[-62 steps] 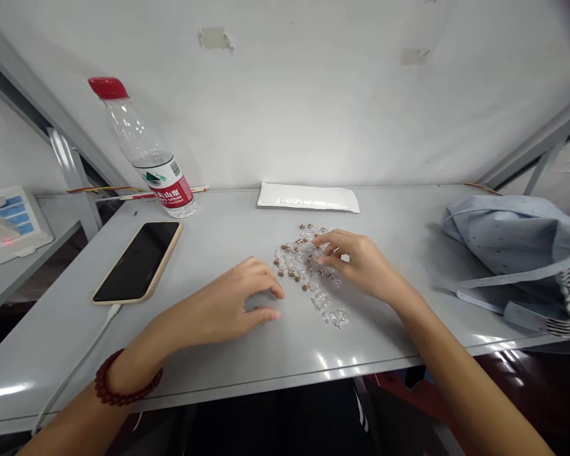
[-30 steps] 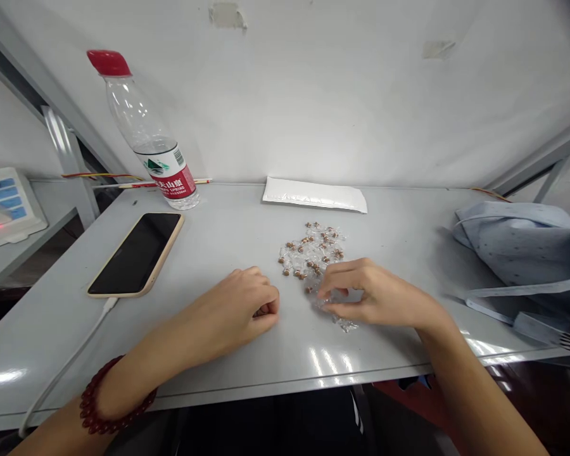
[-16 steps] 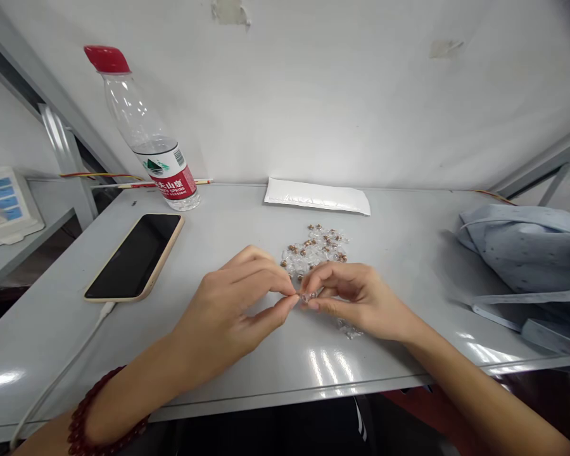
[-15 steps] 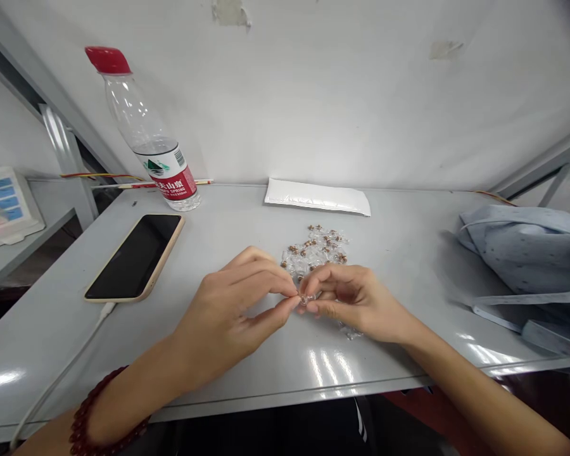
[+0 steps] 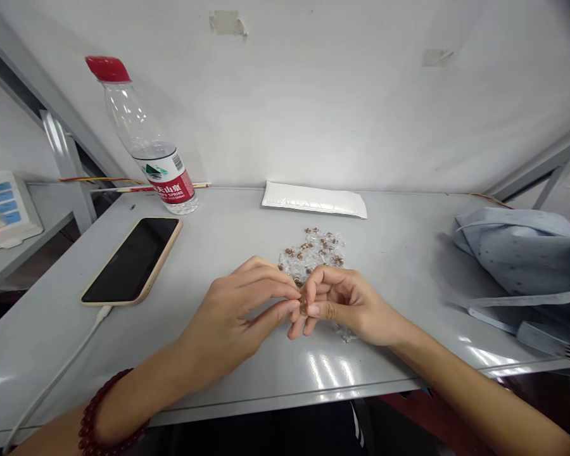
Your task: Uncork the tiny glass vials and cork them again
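Both hands have come together: the left hand (image 5: 228,323) and right hand (image 5: 346,307) pinch a small clear piece with a brown bead (image 5: 304,306) between their fingers (image 5: 289,308), just below the heap of clear pieces (image 5: 311,253) on the grey desk (image 5: 247,228).

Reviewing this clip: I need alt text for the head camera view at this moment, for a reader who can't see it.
The left hand and right hand pinch a small clear piece with a brown centre, just in front of a heap of similar pieces on a grey table. A phone lies to the left.
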### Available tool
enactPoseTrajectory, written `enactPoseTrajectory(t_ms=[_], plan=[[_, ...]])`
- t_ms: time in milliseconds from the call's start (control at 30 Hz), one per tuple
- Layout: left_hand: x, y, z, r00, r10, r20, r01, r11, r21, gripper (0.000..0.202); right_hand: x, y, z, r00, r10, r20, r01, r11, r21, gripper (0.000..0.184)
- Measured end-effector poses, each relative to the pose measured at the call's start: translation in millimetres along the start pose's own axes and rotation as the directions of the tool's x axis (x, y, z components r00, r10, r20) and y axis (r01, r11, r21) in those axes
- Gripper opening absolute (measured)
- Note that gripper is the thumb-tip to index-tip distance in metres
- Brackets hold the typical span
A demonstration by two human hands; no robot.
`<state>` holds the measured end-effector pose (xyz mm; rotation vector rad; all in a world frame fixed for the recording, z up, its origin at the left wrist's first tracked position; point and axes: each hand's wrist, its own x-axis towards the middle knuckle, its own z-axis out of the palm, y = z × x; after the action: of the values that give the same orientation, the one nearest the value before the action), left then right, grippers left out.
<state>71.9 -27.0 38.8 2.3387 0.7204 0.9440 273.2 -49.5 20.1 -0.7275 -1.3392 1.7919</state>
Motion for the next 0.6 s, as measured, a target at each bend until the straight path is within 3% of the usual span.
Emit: enactPoseTrajectory(t_ms=[100,233,433,600], plan=[[-1.9,-2.6,3.7,1.000,0.008,-0.010,-0.008,1.000,-0.002,0.004,0.0,-0.1,0.1,1.000,0.001,-0.003,-0.001,1.000,0.005,0.009],[-2.9,-3.1,9.0,1.000,-0.001,-0.005,0.001,0.999,0.042,0.015,0.9,-1.4,0.6,1.000,-0.002,-0.010,0.002,1.000,-0.023,0.009],[-6.4,-6.3,16.5,0.985,0.167,-0.047,-0.154,0.968,0.197,0.006,3.7,-0.2,-1.1,0.999,0.035,-0.027,-0.036,0.997,-0.063,0.015],[-7.3,-9.5,20.6,0.970,0.239,-0.050,-0.213,0.929,0.302,0.010,3.2,-0.1,-0.7,0.998,0.059,-0.019,-0.061,0.995,-0.081,0.014]])
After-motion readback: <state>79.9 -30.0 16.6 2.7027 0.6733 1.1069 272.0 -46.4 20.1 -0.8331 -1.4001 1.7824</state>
